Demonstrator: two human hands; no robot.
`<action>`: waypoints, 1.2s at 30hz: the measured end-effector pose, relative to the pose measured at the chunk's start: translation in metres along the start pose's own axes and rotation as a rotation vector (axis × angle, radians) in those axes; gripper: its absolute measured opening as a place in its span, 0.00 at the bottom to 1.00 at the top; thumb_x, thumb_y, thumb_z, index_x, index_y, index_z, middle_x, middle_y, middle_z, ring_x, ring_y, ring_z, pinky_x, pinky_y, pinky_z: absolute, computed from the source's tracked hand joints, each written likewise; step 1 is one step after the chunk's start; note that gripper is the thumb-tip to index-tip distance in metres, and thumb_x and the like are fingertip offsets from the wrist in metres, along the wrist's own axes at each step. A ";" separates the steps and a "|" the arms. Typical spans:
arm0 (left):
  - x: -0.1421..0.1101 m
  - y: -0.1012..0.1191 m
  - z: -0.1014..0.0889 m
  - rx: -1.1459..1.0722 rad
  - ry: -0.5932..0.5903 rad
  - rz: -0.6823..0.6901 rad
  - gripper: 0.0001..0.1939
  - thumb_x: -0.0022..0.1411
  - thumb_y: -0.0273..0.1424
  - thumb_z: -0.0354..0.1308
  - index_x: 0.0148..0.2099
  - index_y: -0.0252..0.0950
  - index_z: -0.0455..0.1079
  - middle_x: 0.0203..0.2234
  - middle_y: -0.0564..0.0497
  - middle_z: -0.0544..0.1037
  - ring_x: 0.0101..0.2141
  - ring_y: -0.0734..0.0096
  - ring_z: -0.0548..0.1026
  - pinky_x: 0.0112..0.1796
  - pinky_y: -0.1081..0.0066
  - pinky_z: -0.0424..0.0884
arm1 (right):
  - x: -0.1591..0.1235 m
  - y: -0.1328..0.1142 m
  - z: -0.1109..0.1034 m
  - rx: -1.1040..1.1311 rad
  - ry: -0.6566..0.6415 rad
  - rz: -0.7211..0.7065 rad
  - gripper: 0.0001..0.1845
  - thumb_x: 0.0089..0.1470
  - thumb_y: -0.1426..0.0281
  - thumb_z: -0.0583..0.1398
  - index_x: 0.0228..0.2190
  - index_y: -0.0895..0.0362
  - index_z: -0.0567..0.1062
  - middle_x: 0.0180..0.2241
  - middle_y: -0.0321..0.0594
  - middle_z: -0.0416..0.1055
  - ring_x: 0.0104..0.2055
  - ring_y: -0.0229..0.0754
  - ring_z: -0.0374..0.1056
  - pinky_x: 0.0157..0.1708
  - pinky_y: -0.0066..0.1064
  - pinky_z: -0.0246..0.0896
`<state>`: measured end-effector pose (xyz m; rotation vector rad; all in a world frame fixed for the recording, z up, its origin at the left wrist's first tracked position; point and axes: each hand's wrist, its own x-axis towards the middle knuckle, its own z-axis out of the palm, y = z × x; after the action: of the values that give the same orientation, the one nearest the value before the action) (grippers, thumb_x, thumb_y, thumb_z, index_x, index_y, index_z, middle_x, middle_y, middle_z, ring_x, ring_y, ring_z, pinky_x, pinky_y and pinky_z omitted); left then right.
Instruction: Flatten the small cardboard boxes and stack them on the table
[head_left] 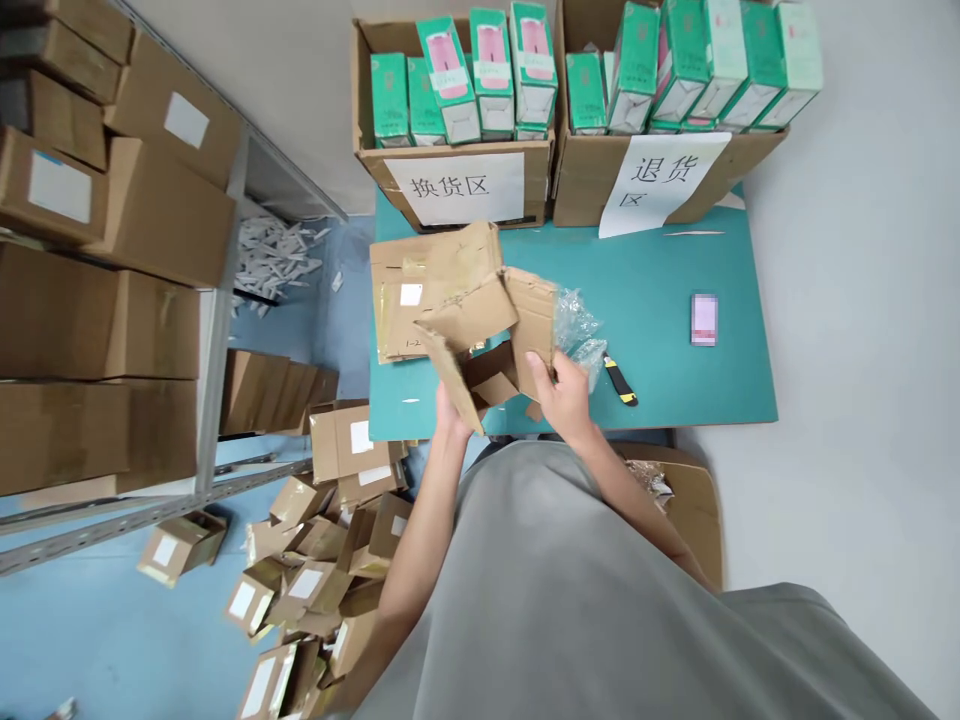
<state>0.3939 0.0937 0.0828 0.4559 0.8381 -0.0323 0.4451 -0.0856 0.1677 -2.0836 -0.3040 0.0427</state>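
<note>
Cartons [169, 200], matte brown and square-edged, fill the left of the frame; a loose heap of cartons [322, 540] lies lower left on smooth blue floor [97, 630]. Near the centre, a taped box [394, 265] rests on the teal table [652, 285]. Beside it, the left hand [450, 414] clasps the near left side of an open carton [469, 315], its flaps creased, rough-edged and splayed around a boxy hollow. The right hand [568, 402] pinches its right flap, thumb on top. The step in hand looks like handling this opened carton; any turning calls for both hands together, as the flaps seem limp. Rightward come crinkled clear plastic [574, 318], a slim yellow-and-black cutter [619, 380] and, upper right, glossy green boxes [636, 60] in a large carton [585, 170].
</note>
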 end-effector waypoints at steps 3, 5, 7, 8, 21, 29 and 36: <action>0.003 0.001 0.003 0.019 -0.004 0.014 0.08 0.70 0.39 0.66 0.47 0.44 0.81 0.44 0.46 0.88 0.53 0.50 0.84 0.55 0.54 0.83 | -0.008 0.007 0.003 -0.144 -0.017 -0.045 0.23 0.77 0.52 0.54 0.56 0.52 0.79 0.45 0.48 0.81 0.48 0.52 0.79 0.46 0.40 0.78; 0.004 -0.001 0.005 0.009 0.032 0.028 0.07 0.71 0.39 0.64 0.43 0.44 0.79 0.42 0.47 0.87 0.51 0.51 0.85 0.54 0.54 0.84 | -0.013 0.015 0.004 -0.242 -0.036 -0.056 0.21 0.77 0.58 0.54 0.62 0.49 0.78 0.52 0.50 0.79 0.55 0.56 0.79 0.48 0.42 0.79; 0.005 -0.003 0.006 0.013 0.039 0.006 0.07 0.72 0.39 0.63 0.43 0.44 0.79 0.42 0.47 0.87 0.53 0.50 0.84 0.55 0.52 0.83 | -0.018 0.022 0.000 -0.316 -0.075 -0.073 0.22 0.76 0.65 0.54 0.63 0.45 0.79 0.56 0.48 0.77 0.56 0.55 0.79 0.49 0.42 0.80; 0.004 -0.005 0.006 0.025 0.030 -0.012 0.08 0.73 0.39 0.62 0.45 0.44 0.80 0.43 0.46 0.87 0.54 0.48 0.84 0.55 0.52 0.83 | -0.019 0.025 -0.003 -0.339 -0.101 -0.081 0.23 0.75 0.68 0.53 0.64 0.43 0.79 0.57 0.47 0.76 0.55 0.55 0.79 0.50 0.42 0.80; -0.006 -0.021 0.010 0.009 -0.021 0.048 0.20 0.76 0.41 0.64 0.63 0.37 0.76 0.53 0.42 0.86 0.59 0.55 0.82 0.61 0.57 0.78 | -0.027 0.062 -0.037 -0.379 -0.072 0.068 0.27 0.73 0.68 0.55 0.69 0.52 0.71 0.64 0.60 0.67 0.61 0.67 0.74 0.54 0.56 0.77; -0.015 -0.042 0.011 0.045 0.022 0.098 0.12 0.72 0.35 0.69 0.56 0.45 0.76 0.52 0.48 0.86 0.52 0.62 0.83 0.52 0.63 0.82 | -0.036 0.090 -0.058 -0.510 0.049 -0.036 0.25 0.73 0.71 0.52 0.65 0.54 0.74 0.73 0.55 0.63 0.81 0.62 0.45 0.75 0.69 0.49; -0.026 -0.065 0.009 0.024 0.078 0.104 0.13 0.72 0.34 0.69 0.56 0.44 0.77 0.49 0.48 0.86 0.50 0.63 0.83 0.52 0.65 0.81 | -0.034 0.123 -0.060 -0.333 -0.348 -0.173 0.19 0.65 0.70 0.61 0.55 0.55 0.83 0.56 0.52 0.81 0.68 0.61 0.69 0.77 0.62 0.51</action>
<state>0.3695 0.0277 0.0823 0.5254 0.8900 0.0715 0.4455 -0.2032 0.0893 -2.3675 -0.7449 0.2681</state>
